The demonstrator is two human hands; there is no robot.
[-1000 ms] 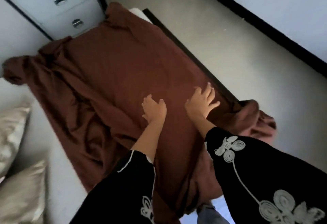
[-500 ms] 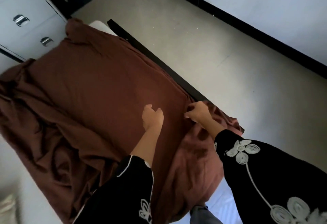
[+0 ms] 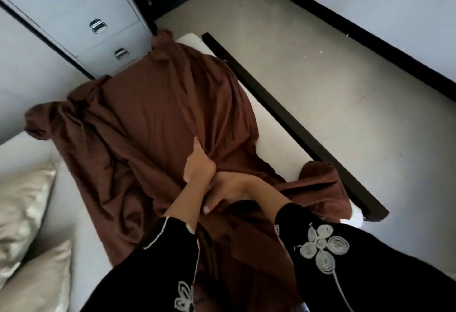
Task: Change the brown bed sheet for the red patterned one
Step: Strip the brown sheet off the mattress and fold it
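Sleeves: black sleeves (image 3: 148, 262) with white corded flower embroidery, at 5 and 7 o'clock in the view, the nearest things.
Right hand: the right hand (image 3: 229, 189) lies just at 5 o'clock of the other hand and touches its wrist. Its fingers (image 3: 209, 204) are curled into gathered cloth.
Left hand: the left hand (image 3: 198, 166) is at the centre, its fingers closed round a raised fold of cloth, thumb pointing to 12 o'clock.
Sheet: the plain brown bed sheet (image 3: 148, 126), rumpled, lies in a long band on the bed from 6 up to 11 o'clock. Both hands grip it, and one corner hangs over the bed edge at 3 o'clock.
Mattress: a white mattress (image 3: 276, 139), bare beside the sheet at 2 o'clock.
Pillows: cream satin pillows (image 3: 22, 200) at 8 o'clock, apart from the sheet.
Rail: a dark bed-frame rail (image 3: 283, 119) running along the mattress edge.
Floor: beige floor (image 3: 320, 52) past the rail, at 1 o'clock.
Cabinet: a pale grey drawer cabinet (image 3: 81, 3) with chrome handles at 11 o'clock, touching the sheet's far end.
Skirting: a black skirting board (image 3: 370, 28) farthest off, at 2 o'clock.
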